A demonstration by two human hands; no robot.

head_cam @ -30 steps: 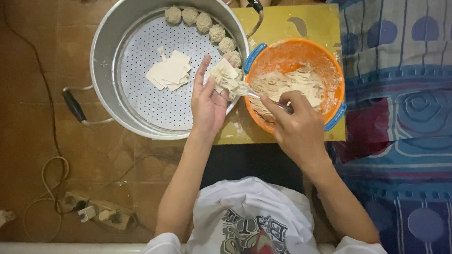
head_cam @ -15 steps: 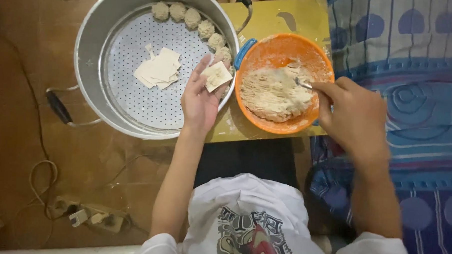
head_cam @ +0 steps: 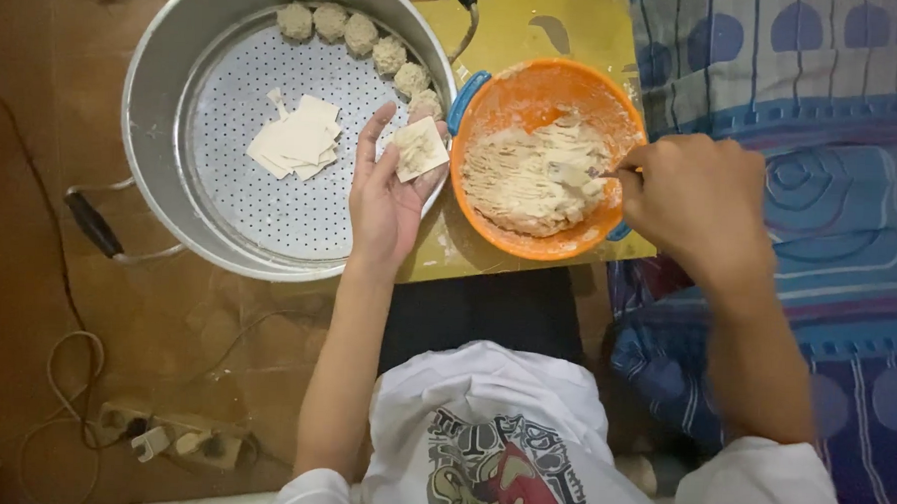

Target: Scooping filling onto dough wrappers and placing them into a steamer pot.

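While the left hand [head_cam: 389, 200] lies palm-up with fingers spread, cradling a filled square dumpling wrapper [head_cam: 418, 148] at the steamer pot's rim [head_cam: 146, 82], the right hand [head_cam: 697, 203], fingers closed on a spoon [head_cam: 574, 174], digs into the orange bowl [head_cam: 534, 91] just right of the wrapper.

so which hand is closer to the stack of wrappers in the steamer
Left. The left hand lies just right of the stack of wrappers; the right hand is far across, beyond the orange bowl.

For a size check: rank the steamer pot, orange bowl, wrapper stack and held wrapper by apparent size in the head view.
1. Steamer pot
2. Orange bowl
3. Wrapper stack
4. Wrapper on the left hand, raised nearer the camera, so truly smaller still.
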